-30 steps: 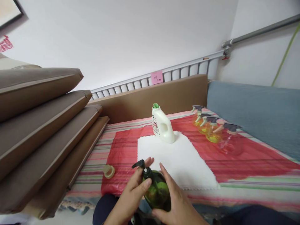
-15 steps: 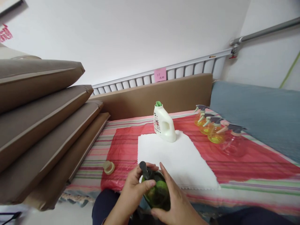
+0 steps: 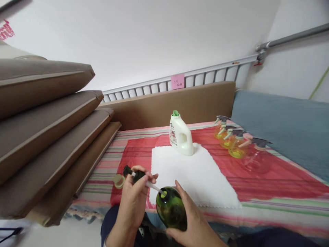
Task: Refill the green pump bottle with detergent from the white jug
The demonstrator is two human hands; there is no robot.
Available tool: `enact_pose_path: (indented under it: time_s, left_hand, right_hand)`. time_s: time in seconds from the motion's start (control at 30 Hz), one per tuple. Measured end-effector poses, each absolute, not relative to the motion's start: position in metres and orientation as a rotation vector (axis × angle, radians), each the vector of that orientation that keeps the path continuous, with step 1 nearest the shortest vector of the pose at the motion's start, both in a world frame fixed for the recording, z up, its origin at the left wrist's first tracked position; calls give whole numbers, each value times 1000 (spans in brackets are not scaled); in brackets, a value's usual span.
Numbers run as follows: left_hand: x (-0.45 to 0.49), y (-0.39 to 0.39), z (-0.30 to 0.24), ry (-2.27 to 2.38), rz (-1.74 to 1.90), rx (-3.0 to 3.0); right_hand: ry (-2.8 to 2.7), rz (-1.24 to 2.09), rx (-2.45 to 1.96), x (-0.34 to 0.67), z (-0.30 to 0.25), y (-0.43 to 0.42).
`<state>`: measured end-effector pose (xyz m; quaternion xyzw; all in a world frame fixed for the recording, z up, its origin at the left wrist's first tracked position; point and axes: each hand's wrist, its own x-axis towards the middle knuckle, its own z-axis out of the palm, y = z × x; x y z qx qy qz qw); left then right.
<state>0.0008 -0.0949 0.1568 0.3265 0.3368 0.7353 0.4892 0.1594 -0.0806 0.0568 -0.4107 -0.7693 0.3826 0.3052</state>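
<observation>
A dark green, see-through bottle [image 3: 171, 211] is gripped round its right side by my right hand [image 3: 192, 219], its open neck tipped towards the left. Between the fingers of my left hand [image 3: 136, 192] is a black pump head [image 3: 138, 175], left of the bottle. A pale dip tube runs from the pump head to the bottle's mouth, its lower end at or inside the opening. Behind them, a white detergent jug [image 3: 180, 137] with a green spout and no cap stands on a white cloth [image 3: 180, 168]. A beige cap [image 3: 119, 181] lies left of my left hand.
Several trigger spray bottles [image 3: 238, 147] stand in a row at the right, some with yellow liquid. Red plastic sheeting [image 3: 138, 151] covers part of the striped cloth. Stacked brown cushions [image 3: 51, 137] rise at the left; a blue-grey cushion [image 3: 280, 123] borders the right.
My left hand has moved left with the pump head, which is now off the bottle's neck with its tube drawn partly out. The right hand keeps holding the bottle.
</observation>
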Motion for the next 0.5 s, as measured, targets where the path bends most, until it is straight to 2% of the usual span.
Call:
enact_pose_path:
  time_s: [0.1, 0.33, 0.4, 0.5]
  left_hand:
    - [3, -96, 159, 780, 1770, 831]
    - [-50, -101, 189, 518, 2117, 570]
    - [-66, -100, 188, 637, 2147, 570]
    - [-67, -91, 163, 1039, 1968, 715]
  right_hand:
    - [-2033, 993, -1080, 158, 54, -81]
    - [-1996, 962, -1104, 164, 46, -72]
    - [-1932, 946, -1121, 167, 38, -63]
    - [-1833, 932, -1099, 164, 26, -46]
